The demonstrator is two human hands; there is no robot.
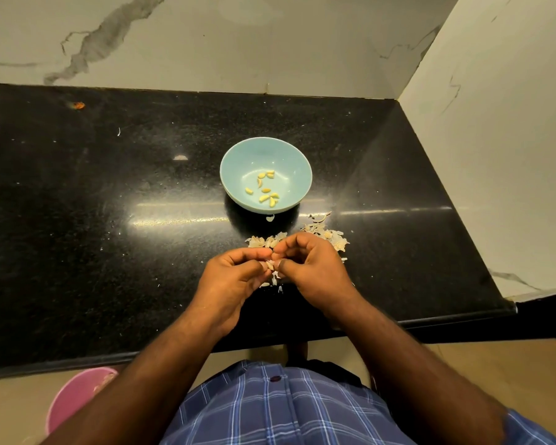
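Pinched a garlic clove [271, 265] between the curled fingertips of left hand [235, 279] and right hand [313, 268], low over the skins [333, 239] on the counter [109, 194]. Probably best worked thumbnail under the loose skin, then dropped into the bowl [238, 162].

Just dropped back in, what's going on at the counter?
A person is peeling garlic. Both the left hand and the right hand pinch one small garlic clove just above the black counter. Several peeled cloves lie in the light blue bowl farther back, and papery skins are heaped on the counter between the bowl and the hands. A pink bin stands on the floor at the left.
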